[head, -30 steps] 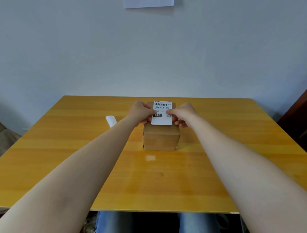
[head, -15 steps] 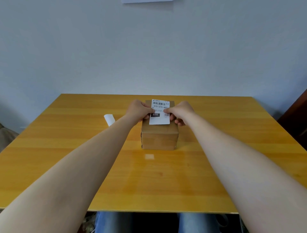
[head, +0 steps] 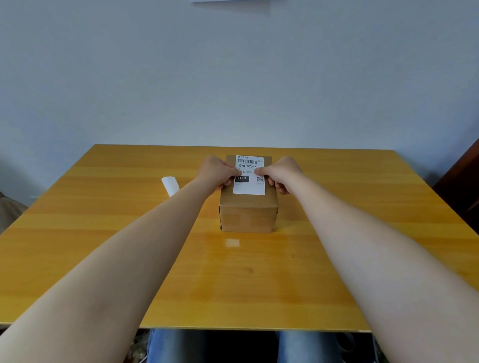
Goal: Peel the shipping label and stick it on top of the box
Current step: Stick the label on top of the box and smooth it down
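Two hands, left and right, pinching shipping label edges, fingers closed, lowering it lengthwise along box top.

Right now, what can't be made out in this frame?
- Shipping label small print: too small, head view.
- Whether it is fully stuck to the box: left hand and right hand cover its side edges.
- Wall paper: cut off by top edge.

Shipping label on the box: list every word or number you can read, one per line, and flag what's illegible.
"070-070-A80" on the shipping label, below the barcode.
"070", white on a black block, lower left of the label.
Logo text, the small lines and the QR code: too small to read.
Box: no print visible.
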Demonstrator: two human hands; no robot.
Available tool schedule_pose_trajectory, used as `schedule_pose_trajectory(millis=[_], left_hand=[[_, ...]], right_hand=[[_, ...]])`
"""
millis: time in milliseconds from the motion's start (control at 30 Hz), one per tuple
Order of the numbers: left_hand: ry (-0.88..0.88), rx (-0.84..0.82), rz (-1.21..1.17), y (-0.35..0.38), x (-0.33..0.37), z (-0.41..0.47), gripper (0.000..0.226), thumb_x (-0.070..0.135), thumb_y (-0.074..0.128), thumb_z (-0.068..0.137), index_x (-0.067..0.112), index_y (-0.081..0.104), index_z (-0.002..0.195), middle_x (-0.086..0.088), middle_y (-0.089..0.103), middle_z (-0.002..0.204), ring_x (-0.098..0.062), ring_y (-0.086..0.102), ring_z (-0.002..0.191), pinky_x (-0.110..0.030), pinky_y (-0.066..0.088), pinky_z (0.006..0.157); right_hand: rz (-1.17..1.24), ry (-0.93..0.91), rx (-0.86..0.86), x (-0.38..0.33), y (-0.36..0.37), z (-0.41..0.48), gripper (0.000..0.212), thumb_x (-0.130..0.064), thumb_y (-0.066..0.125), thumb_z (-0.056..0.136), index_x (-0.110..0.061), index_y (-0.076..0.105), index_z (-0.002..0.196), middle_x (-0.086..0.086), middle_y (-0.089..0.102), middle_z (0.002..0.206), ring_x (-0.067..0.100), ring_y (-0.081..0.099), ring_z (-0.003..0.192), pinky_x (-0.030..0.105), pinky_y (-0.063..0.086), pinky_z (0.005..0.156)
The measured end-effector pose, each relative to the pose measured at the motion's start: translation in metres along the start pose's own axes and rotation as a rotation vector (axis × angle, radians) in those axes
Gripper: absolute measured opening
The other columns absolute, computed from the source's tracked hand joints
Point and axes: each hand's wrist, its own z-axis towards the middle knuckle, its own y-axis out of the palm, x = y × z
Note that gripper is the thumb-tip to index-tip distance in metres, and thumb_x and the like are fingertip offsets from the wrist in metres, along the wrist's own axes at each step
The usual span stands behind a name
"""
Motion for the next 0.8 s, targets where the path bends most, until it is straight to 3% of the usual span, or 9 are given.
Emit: schedule_pose_trajectory(millis=[200, 333, 800], left_hand=[[-0.007, 0.004, 0.017, 0.001, -0.002, 0.004, 0.019, 0.024, 0.086, 0.085, 0.016, 0.07, 0.078, -0.004, 0.062, 0.06, -0.014, 0.051, 0.048, -0.024, 0.034, 0.042], [-0.002, 0.028, 0.028, 0.003, -0.003, 0.006, 0.019, 0.026, 0.087, 0.083, 0.012, 0.075, 0.088, -0.004, 0.062, 0.059, -0.015, 0.048, 0.046, -0.023, 0.032, 0.042], [0.034, 0.058, 0.15, 0.009, 0.0, 0.011, 0.029, 0.033, 0.085, 0.083, 0.006, 0.082, 0.094, -0.002, 0.065, 0.059, -0.016, 0.051, 0.051, -0.028, 0.035, 0.053]], right_hand=[[-0.025, -0.027, 0.039, 0.002, 0.005, 0.001, 0.043, -0.036, 0.084, 0.086, -0.01, 0.06, 0.063, 0.002, 0.058, 0.052, 0.018, 0.043, 0.037, 0.024, 0.038, 0.045], [-0.042, -0.041, 0.055, 0.001, 0.005, 0.0, 0.042, -0.035, 0.083, 0.086, -0.01, 0.06, 0.062, 0.003, 0.059, 0.053, 0.018, 0.044, 0.038, 0.024, 0.038, 0.045], [-0.086, -0.057, 0.085, -0.002, 0.007, -0.004, 0.042, -0.043, 0.087, 0.08, -0.011, 0.062, 0.068, 0.001, 0.062, 0.055, 0.017, 0.047, 0.037, 0.025, 0.04, 0.046]])
